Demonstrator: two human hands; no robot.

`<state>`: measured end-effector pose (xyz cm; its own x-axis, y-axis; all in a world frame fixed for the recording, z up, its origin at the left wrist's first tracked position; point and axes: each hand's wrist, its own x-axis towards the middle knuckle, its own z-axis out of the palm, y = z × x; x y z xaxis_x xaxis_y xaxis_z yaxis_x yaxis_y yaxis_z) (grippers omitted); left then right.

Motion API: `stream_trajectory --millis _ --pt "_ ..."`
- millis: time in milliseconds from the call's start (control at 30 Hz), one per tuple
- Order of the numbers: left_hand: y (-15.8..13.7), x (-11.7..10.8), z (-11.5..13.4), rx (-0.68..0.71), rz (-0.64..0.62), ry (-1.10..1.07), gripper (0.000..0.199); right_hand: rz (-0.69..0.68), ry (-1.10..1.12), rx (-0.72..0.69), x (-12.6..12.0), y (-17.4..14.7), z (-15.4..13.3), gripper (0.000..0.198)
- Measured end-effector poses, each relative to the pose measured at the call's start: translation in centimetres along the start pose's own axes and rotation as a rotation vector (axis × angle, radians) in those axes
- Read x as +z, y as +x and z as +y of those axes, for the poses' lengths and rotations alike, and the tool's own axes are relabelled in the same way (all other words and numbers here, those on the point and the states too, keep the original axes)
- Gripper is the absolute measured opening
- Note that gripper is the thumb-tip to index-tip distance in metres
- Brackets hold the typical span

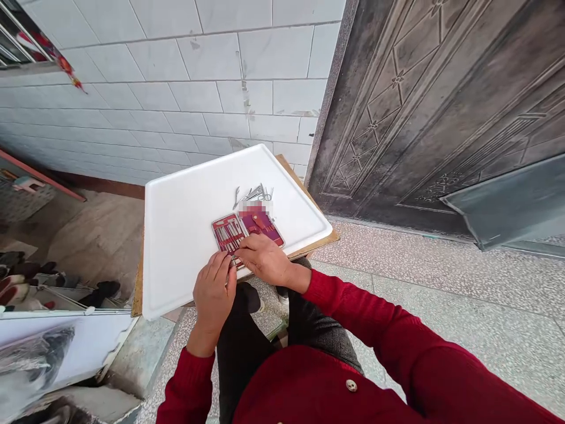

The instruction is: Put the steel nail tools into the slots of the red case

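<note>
An open red manicure case (278,234) lies on the white board in front of me. Metal grooming tools (227,231) sit in a row in its left half, under red straps. My left hand (215,288) grips the near left corner of the case with bent fingers. My right hand (263,257) reaches over the near edge, its thumb and fingers pinched together at the lower ends of the tools; whatever is between them is hidden. Several loose metal tools (255,193), one with scissor-like loops, lie just beyond the case.
The white board (176,235) rests on a wooden panel (329,237) close to the tiled wall (207,97). A dark carved door (397,112) stands at the right. Shoes (15,288) sit on a rack at the left.
</note>
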<state>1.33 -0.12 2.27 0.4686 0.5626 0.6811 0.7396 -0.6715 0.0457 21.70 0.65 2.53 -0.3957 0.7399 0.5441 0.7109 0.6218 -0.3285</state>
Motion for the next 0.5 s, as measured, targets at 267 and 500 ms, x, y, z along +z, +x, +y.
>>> stream_trajectory --millis 267,500 --pt "7.5 1.3 -5.4 -0.119 -0.193 -0.039 0.031 -0.018 0.101 0.022 -0.5 0.4 0.3 0.02" --pt "11.0 3.8 -6.8 -0.183 -0.449 0.063 0.025 0.083 0.012 0.419 -5.0 -0.2 3.9 0.023"
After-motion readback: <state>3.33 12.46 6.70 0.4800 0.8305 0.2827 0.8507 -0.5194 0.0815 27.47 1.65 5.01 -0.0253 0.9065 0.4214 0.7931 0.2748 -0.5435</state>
